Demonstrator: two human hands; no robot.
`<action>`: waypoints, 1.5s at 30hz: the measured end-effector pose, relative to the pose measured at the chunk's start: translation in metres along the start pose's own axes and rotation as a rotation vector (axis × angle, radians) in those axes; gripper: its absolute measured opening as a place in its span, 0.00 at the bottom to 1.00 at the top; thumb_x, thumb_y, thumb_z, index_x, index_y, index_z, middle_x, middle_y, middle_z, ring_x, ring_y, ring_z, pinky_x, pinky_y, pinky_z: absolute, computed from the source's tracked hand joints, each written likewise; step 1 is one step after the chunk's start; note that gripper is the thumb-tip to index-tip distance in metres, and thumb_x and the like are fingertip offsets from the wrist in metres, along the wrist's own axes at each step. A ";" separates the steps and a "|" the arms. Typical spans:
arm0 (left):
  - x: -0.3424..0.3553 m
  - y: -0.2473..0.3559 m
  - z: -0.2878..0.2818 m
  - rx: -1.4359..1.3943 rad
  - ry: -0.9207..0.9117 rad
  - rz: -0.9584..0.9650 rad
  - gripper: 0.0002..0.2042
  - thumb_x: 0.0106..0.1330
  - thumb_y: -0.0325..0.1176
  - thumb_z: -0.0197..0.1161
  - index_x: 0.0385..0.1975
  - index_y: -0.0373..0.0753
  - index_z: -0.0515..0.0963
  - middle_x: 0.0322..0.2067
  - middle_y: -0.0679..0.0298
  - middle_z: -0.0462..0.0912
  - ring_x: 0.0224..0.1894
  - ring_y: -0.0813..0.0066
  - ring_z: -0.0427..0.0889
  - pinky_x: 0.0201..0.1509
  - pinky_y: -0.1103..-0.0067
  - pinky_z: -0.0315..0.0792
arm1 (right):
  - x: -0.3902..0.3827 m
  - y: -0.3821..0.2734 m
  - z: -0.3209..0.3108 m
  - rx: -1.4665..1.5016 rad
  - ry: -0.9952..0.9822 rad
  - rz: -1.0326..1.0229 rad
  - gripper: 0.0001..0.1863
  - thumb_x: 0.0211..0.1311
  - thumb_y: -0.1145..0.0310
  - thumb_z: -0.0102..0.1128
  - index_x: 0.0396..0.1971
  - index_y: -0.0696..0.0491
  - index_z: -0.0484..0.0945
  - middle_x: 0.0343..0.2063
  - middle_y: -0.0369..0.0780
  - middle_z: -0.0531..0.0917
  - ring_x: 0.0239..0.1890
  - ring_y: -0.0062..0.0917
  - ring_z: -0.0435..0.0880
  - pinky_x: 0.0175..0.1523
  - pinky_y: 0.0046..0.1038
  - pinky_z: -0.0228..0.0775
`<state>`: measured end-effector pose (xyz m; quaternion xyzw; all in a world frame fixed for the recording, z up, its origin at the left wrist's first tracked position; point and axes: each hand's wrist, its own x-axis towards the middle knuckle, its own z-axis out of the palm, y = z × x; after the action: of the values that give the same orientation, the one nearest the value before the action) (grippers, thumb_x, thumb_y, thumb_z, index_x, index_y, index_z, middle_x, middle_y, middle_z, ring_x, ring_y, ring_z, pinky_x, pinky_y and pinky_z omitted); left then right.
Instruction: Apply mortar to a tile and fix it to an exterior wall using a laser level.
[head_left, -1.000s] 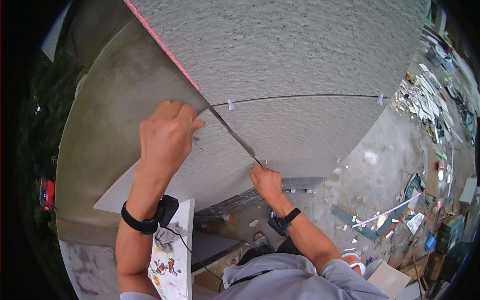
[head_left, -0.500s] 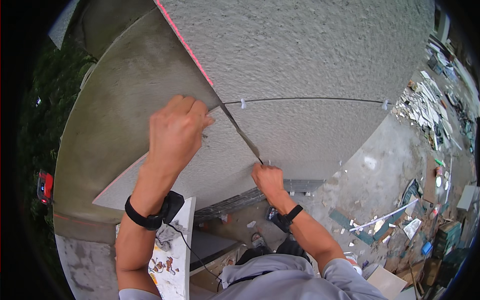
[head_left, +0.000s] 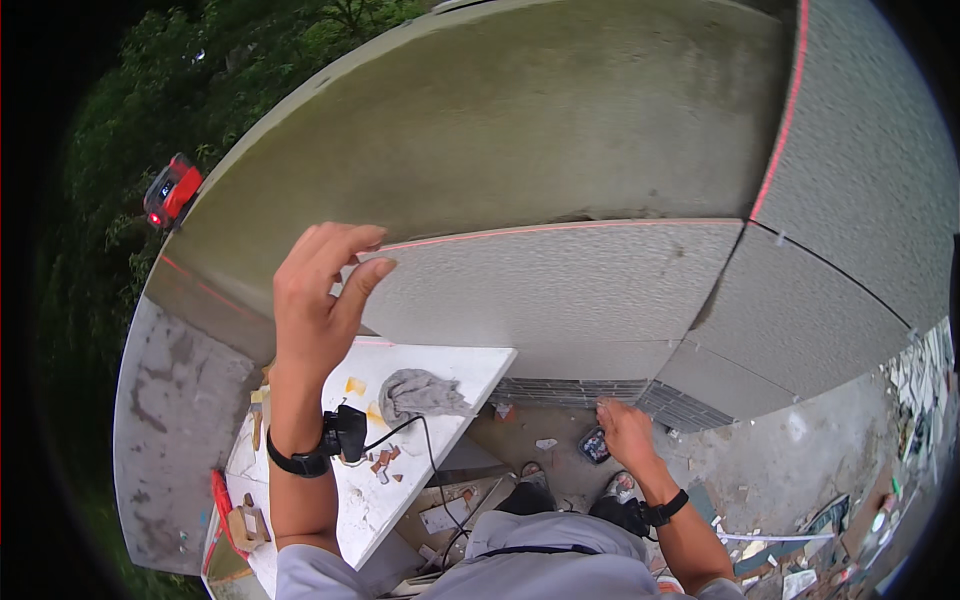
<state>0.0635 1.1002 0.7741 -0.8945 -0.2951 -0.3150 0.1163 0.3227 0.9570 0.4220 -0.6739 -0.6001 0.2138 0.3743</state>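
Observation:
My left hand (head_left: pixel 322 285) is raised beside the left end of a grey, rough-textured wall tile (head_left: pixel 540 285). Its thumb and fingers are apart with nothing between them. A red laser line runs along the tile's top edge, below a bare cement wall (head_left: pixel 520 130). Lower and to the right, my right hand (head_left: pixel 628 430) is closed, just in front of a dark brick-patterned strip (head_left: pixel 570 391) at the wall's foot. What it holds, if anything, is hidden. Another grey tile (head_left: pixel 880 130) rises at the right, with small pale spacers in the joint beneath it.
A white board (head_left: pixel 350 510) at my left carries a grey rag (head_left: pixel 425 392) and brown fragments. A red laser level (head_left: pixel 173 190) sits at the wall's far left edge. On the floor are a dark tray-like object (head_left: pixel 593 445) and broken tile pieces (head_left: pixel 915 385) at the right.
My view has swung left, so the tiles appear further right. My left hand has come off the tile joint to the tile's left end and opened. The right hand has left the vertical joint, staying closed.

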 end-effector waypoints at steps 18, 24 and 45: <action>-0.184 -0.241 0.059 -0.290 0.245 -0.665 0.10 0.57 0.33 0.70 0.30 0.33 0.81 0.24 0.59 0.78 0.24 0.70 0.75 0.29 0.75 0.68 | 0.152 -0.204 0.266 0.974 -0.506 0.603 0.13 0.72 0.65 0.47 0.37 0.57 0.79 0.24 0.34 0.79 0.20 0.15 0.72 0.24 0.19 0.62; -0.185 -0.250 0.066 -0.365 0.257 -0.630 0.10 0.57 0.32 0.70 0.27 0.32 0.79 0.22 0.60 0.76 0.23 0.71 0.73 0.28 0.76 0.67 | 0.148 -0.210 0.283 1.206 -0.400 0.828 0.14 0.73 0.63 0.46 0.37 0.57 0.78 0.23 0.35 0.78 0.19 0.16 0.71 0.22 0.20 0.59; -0.190 -0.262 0.081 -0.578 0.304 -0.591 0.12 0.61 0.34 0.68 0.28 0.31 0.76 0.22 0.63 0.75 0.25 0.74 0.70 0.29 0.78 0.65 | 0.146 -0.225 0.294 1.192 -0.187 0.815 0.14 0.73 0.65 0.43 0.36 0.57 0.76 0.24 0.39 0.79 0.18 0.18 0.71 0.22 0.21 0.60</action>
<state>-0.1734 1.2554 0.5973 -0.7111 -0.4175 -0.5323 -0.1918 -0.0120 1.1715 0.4321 -0.5041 -0.1126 0.6837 0.5155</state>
